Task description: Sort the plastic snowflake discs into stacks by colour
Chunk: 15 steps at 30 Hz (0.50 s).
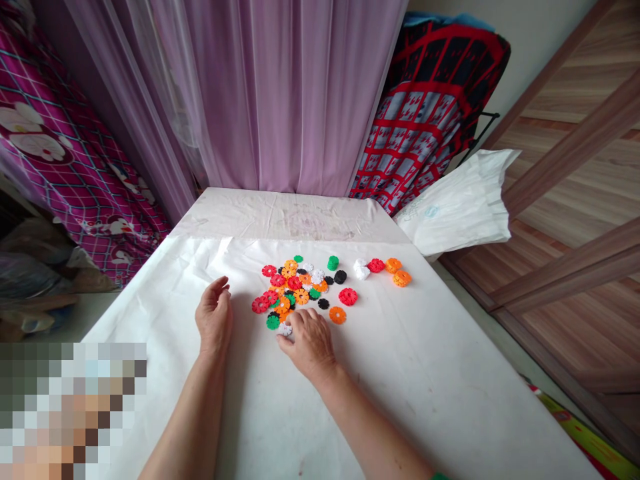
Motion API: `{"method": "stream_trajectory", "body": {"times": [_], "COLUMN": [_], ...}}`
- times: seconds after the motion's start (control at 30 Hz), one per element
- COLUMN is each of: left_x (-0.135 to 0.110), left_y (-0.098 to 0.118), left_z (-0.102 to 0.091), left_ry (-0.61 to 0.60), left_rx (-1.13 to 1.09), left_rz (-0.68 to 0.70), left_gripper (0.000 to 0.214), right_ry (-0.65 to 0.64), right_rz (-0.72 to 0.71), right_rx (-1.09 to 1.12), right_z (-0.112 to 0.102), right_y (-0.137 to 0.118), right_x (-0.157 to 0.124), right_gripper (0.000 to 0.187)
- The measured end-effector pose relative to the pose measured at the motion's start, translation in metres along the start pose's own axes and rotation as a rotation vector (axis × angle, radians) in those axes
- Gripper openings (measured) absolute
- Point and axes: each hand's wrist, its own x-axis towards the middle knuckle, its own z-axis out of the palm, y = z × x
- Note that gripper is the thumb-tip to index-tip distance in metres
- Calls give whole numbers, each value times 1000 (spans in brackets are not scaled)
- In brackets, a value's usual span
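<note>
A loose pile of flower-shaped plastic snowflake discs [301, 297] in red, orange, green, black and white lies on the white-covered table. At the pile's near edge is my right hand [311, 343], palm down, its thumb and index finger around a white snowflake disc [285, 329]. Part of that disc is hidden by the fingers. My left hand [215, 317] rests on its edge left of the pile, fingers loosely curved, thumb apart, nothing visible in it. A single orange disc [337, 315] lies just beyond my right hand's knuckles.
Right of the pile sit small same-colour stacks: green [333, 263], black [341, 277], red [348, 297], white [361, 269], another red [376, 265] and orange [401, 279]. A white plastic bag [463, 203] is at the table's right edge. Purple curtains [290, 100] hang behind.
</note>
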Motion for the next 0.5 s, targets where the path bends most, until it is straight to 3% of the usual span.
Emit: {"method": "stream_trajectory", "body": {"times": [0.2, 0.37, 0.5], "left_x": [0, 2, 3], "left_y": [-1, 0, 0], "left_z": [-1, -1, 0], "left_ry": [-5, 9, 27], "left_rx": [-3, -45, -92], "left_rz": [-4, -24, -39], "left_gripper": [36, 36, 36], "right_ry": [22, 135, 123], "right_rz": [39, 150, 184], "right_rx": [54, 128, 114], "right_z": [3, -9, -17], "right_y": [1, 26, 43], "right_x": [1, -12, -18], "right_gripper": [18, 23, 23]}}
